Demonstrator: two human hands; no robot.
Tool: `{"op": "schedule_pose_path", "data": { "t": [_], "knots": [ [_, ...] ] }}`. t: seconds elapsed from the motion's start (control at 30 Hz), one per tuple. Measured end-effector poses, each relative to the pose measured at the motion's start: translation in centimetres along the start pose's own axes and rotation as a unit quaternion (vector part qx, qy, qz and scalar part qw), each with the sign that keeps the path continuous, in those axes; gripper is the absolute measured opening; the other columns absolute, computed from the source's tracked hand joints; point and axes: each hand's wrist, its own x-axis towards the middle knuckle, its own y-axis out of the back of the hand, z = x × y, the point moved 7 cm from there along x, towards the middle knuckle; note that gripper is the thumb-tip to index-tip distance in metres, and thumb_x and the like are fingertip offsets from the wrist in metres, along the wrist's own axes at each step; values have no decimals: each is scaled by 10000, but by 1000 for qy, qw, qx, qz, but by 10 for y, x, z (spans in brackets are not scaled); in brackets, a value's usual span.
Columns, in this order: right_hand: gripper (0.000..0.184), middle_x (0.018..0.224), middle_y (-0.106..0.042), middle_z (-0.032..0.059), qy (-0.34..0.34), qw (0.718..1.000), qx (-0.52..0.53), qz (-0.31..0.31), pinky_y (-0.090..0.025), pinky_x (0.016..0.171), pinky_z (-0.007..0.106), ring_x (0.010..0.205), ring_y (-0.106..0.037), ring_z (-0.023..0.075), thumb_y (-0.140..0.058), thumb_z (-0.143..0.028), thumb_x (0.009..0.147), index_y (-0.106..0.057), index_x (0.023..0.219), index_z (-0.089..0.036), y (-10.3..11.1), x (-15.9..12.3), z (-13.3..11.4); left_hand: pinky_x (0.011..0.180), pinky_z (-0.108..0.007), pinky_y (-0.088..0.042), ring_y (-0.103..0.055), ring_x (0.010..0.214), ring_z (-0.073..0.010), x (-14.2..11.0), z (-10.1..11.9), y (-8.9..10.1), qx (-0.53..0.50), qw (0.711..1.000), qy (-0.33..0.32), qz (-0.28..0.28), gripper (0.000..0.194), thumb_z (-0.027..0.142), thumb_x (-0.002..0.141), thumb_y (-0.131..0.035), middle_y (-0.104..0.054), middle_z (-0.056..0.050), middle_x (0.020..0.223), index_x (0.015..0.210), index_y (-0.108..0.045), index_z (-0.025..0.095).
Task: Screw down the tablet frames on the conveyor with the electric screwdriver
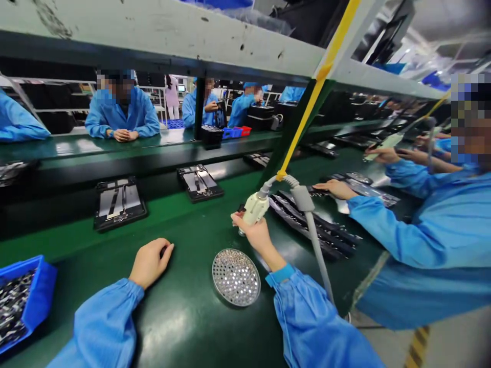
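Note:
My right hand (258, 236) is wrapped round a pale electric screwdriver (256, 207), which hangs tip down from a yellow strap (303, 128) with a grey cable. Just below it on the green bench lies a round dish (236, 278) with many holes and small shiny screws. On the bench to the left rests my left hand (150, 261), its fingers curled in and nothing visible in them. Beyond it, an opened tablet-like device (119, 203) shows its inner parts. A second such device (199, 182) lies farther to the right.
A blue bin (42, 296) of small metal parts stands at the left edge. Dark strip-shaped parts (314, 225) lie right of my right hand. A co-worker's sleeve (406, 235) reaches in from the right. A green post (291, 138) and white shelf beam (172, 38) stand ahead.

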Motion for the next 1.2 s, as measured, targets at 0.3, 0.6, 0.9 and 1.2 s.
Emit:
{"op": "schedule_pose_path", "data": {
  "t": [0.3, 0.6, 0.9, 1.2],
  "knots": [
    [509, 723, -724, 71, -19, 999, 7, -40, -607, 594, 333, 594, -682, 206, -898, -599, 596, -718, 804, -171, 4, -2, -3, 643, -297, -295, -542, 645, -199, 0, 11, -2, 54, 996, 35, -60, 417, 481, 968, -415, -579, -36, 663, 660, -478, 208],
    [499, 633, -683, 52, -13, 998, 25, -47, -570, 526, 333, 530, -647, 211, -893, -607, 589, -693, 768, -187, 1, 2, -12, 638, -313, -277, -497, 605, -201, 1, 10, -1, 52, 996, 33, -60, 467, 537, 940, -348, -526, -39, 612, 601, -383, 218],
    [417, 697, -669, -22, 1, 995, 46, -87, -560, 615, 261, 607, -627, 130, -871, -521, 773, -682, 838, -155, -9, -5, -22, 651, -299, -289, -539, 626, -214, 4, 10, 1, 72, 989, 63, -111, 499, 610, 905, -314, -547, -32, 613, 623, -447, 220],
    [437, 674, -675, -9, -2, 997, 28, -68, -551, 620, 288, 592, -633, 157, -850, -569, 731, -699, 824, -170, -9, 1, -20, 645, -293, -302, -605, 676, -227, 12, 0, -12, 112, 985, 43, -123, 484, 540, 993, -305, -599, -38, 654, 670, -465, 217]
  ]
}}
